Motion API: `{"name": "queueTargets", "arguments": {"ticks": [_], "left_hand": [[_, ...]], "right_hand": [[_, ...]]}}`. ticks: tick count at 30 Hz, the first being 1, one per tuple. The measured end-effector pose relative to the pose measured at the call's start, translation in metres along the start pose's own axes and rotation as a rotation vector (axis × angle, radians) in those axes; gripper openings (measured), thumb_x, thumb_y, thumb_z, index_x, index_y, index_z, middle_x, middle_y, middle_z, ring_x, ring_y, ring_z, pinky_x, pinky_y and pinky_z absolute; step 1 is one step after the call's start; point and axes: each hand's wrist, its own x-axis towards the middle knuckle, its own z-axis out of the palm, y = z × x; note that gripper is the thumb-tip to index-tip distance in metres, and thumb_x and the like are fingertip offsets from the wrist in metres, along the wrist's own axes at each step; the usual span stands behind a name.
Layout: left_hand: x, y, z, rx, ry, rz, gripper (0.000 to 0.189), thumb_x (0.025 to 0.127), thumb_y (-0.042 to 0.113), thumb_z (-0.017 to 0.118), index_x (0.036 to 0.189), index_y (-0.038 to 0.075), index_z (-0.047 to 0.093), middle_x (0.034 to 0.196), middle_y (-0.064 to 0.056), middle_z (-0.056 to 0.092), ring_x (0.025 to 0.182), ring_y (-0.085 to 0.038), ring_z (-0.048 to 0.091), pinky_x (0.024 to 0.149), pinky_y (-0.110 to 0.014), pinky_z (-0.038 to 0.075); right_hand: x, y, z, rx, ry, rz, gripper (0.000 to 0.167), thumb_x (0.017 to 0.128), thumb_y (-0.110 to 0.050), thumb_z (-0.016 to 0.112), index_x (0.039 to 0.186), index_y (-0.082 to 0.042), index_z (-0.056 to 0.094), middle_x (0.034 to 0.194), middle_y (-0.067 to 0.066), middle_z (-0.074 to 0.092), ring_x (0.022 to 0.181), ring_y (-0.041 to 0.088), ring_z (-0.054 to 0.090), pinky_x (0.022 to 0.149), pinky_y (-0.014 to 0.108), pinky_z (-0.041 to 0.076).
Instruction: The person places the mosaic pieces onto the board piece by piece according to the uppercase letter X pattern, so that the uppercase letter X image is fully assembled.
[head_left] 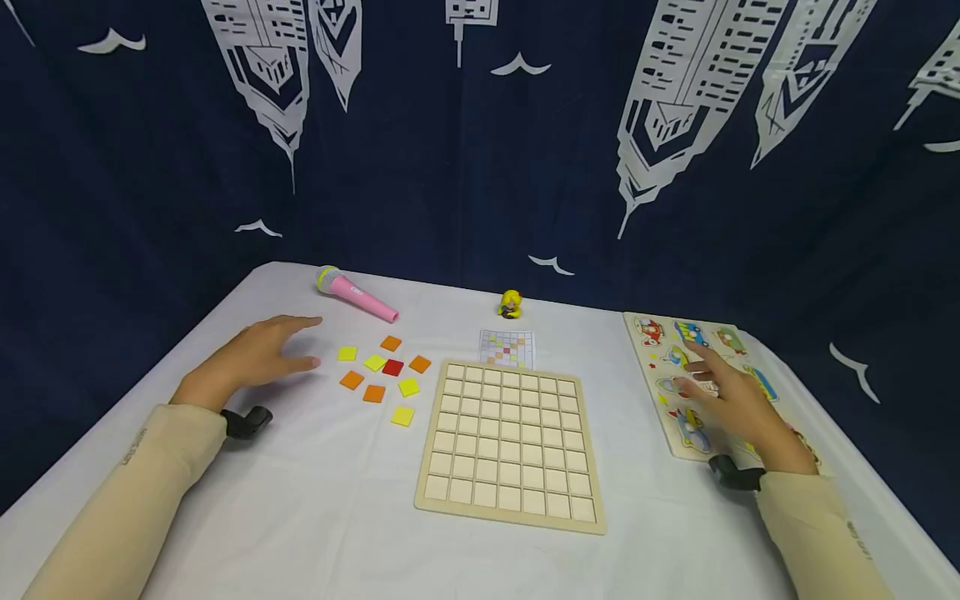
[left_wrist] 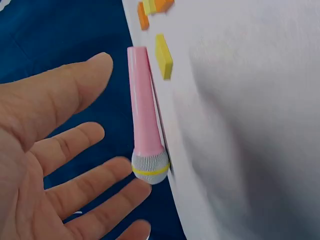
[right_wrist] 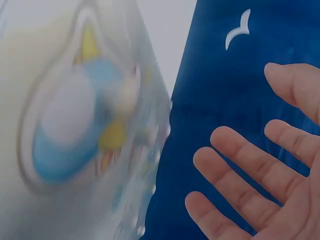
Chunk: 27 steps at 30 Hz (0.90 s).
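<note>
My left hand (head_left: 251, 354) hovers over the left side of the table with its fingers extended and nothing held. To its right lie several loose square tiles, among them a yellow tile (head_left: 347, 353), an orange tile (head_left: 352, 380) and a red tile (head_left: 392, 367). Beyond the hand lies a pink toy microphone (left_wrist: 144, 105) with a grey and yellow head. Over a wooden picture puzzle (head_left: 678, 446) on the right, my right hand (head_left: 731, 400) is spread and holds nothing. Between the hands sits a wooden grid board (head_left: 510, 521) with bare square cells.
A small printed pattern card (head_left: 507, 348) lies at the grid board's far edge. Behind it stands a small yellow-haired figurine (head_left: 510, 305). A dark blue curtain (head_left: 465, 167) with white building prints hangs behind the white-covered table (head_left: 300, 517).
</note>
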Motion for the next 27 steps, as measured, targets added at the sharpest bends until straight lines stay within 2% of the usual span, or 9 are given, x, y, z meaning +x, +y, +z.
{"name": "queueTargets", "arguments": {"ticks": [4, 9, 12, 13, 16, 18, 22, 27], "left_hand": [[0.001, 0.004, 0.001, -0.040, -0.026, 0.019, 0.065, 0.101, 0.030, 0.076, 0.155, 0.000, 0.054, 0.150, -0.031, 0.057, 0.133, -0.050, 0.058, 0.110, -0.069, 0.045], [0.004, 0.009, 0.006, -0.072, -0.047, 0.047, 0.053, 0.100, 0.027, 0.077, 0.145, 0.000, 0.064, 0.129, -0.022, 0.072, 0.115, -0.041, 0.068, 0.101, -0.061, 0.054], [0.006, 0.011, 0.010, -0.102, -0.074, 0.067, 0.049, 0.100, 0.027, 0.078, 0.140, 0.000, 0.068, 0.117, -0.016, 0.075, 0.108, -0.035, 0.069, 0.098, -0.056, 0.056], [0.006, 0.012, 0.011, -0.118, -0.085, 0.075, 0.048, 0.099, 0.026, 0.078, 0.139, 0.001, 0.069, 0.115, -0.013, 0.076, 0.106, -0.033, 0.069, 0.097, -0.055, 0.056], [0.008, 0.013, 0.015, -0.165, -0.121, 0.100, 0.047, 0.098, 0.026, 0.080, 0.137, 0.001, 0.070, 0.111, -0.008, 0.075, 0.103, -0.029, 0.069, 0.096, -0.052, 0.057], [0.009, 0.013, 0.018, -0.195, -0.137, 0.112, 0.047, 0.097, 0.025, 0.081, 0.137, 0.001, 0.071, 0.110, -0.005, 0.075, 0.102, -0.027, 0.069, 0.095, -0.049, 0.057], [0.012, 0.011, 0.023, -0.226, -0.158, 0.117, 0.047, 0.097, 0.022, 0.081, 0.137, 0.001, 0.071, 0.110, -0.003, 0.074, 0.099, -0.022, 0.067, 0.093, -0.043, 0.056], [0.014, 0.010, 0.028, -0.235, -0.169, 0.107, 0.047, 0.096, 0.019, 0.082, 0.138, 0.001, 0.070, 0.112, -0.005, 0.074, 0.095, -0.021, 0.063, 0.087, -0.038, 0.054]], "right_hand": [[0.002, -0.010, 0.006, 0.036, -0.033, -0.032, 0.064, 0.111, -0.026, 0.063, 0.161, 0.005, 0.038, 0.137, 0.033, 0.065, 0.124, 0.055, 0.063, 0.097, 0.071, 0.050], [0.001, -0.024, 0.015, 0.105, -0.049, -0.103, 0.048, 0.108, -0.015, 0.067, 0.149, 0.008, 0.054, 0.122, 0.025, 0.074, 0.113, 0.048, 0.072, 0.098, 0.066, 0.052], [0.001, -0.032, 0.022, 0.141, -0.065, -0.137, 0.043, 0.107, -0.012, 0.069, 0.145, 0.006, 0.060, 0.117, 0.019, 0.078, 0.108, 0.040, 0.075, 0.098, 0.054, 0.056], [0.001, -0.035, 0.024, 0.160, -0.071, -0.147, 0.042, 0.106, -0.010, 0.069, 0.144, 0.006, 0.061, 0.116, 0.017, 0.078, 0.107, 0.037, 0.076, 0.094, 0.047, 0.059], [0.001, -0.042, 0.030, 0.228, -0.099, -0.181, 0.038, 0.106, -0.007, 0.069, 0.142, 0.006, 0.063, 0.114, 0.013, 0.079, 0.103, 0.025, 0.076, 0.090, 0.029, 0.059], [0.001, -0.045, 0.033, 0.282, -0.118, -0.204, 0.037, 0.106, -0.004, 0.068, 0.140, 0.007, 0.064, 0.113, 0.013, 0.079, 0.102, 0.017, 0.075, 0.088, 0.023, 0.057], [-0.001, -0.050, 0.038, 0.383, -0.170, -0.216, 0.036, 0.106, -0.002, 0.066, 0.140, 0.009, 0.062, 0.113, 0.015, 0.078, 0.101, 0.005, 0.071, 0.087, 0.023, 0.057], [-0.005, -0.050, 0.045, 0.483, -0.231, -0.227, 0.038, 0.104, 0.000, 0.068, 0.140, 0.011, 0.061, 0.113, 0.017, 0.077, 0.100, 0.004, 0.070, 0.086, 0.022, 0.056]]}}
